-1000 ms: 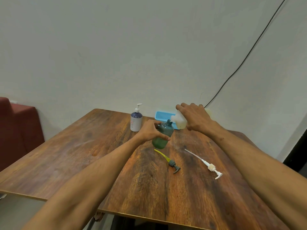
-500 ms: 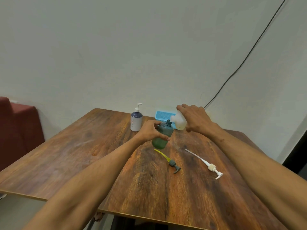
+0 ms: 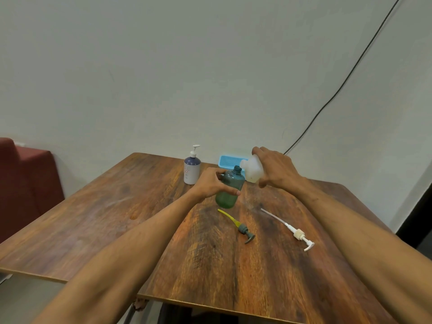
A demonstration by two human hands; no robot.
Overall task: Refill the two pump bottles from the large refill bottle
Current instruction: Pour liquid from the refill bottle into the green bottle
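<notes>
The translucent green plastic pump bottle (image 3: 228,195) stands open-necked at the middle of the brown wooden table (image 3: 117,218), and two bare forearms reach to it from the near edge.

Nearest, between the forearms, lie two loose pump heads. One is a grey pump head with a yellowish dip tube (image 3: 245,232). To its right, well apart, is a white pump head with a long clear tube (image 3: 300,236).

Beyond them the left hand (image 3: 210,183) wraps the green bottle's upper body, thumb on the near side and fingers curled round the far side. The bottle leans slightly to the right; greenish liquid fills its lower part.

Just beside its neck, the right hand (image 3: 278,169) clasps a whitish translucent plastic refill bottle (image 3: 252,169) from above, wrist bent down. The refill bottle is tipped leftward, its mouth close above the green neck. I cannot tell if liquid is flowing.

Farther back a white-and-purple pump bottle (image 3: 192,169) stands upright with its pump fitted. A light blue plastic basket (image 3: 230,160) sits against the pale wall, where a black cable (image 3: 339,90) runs diagonally.
</notes>
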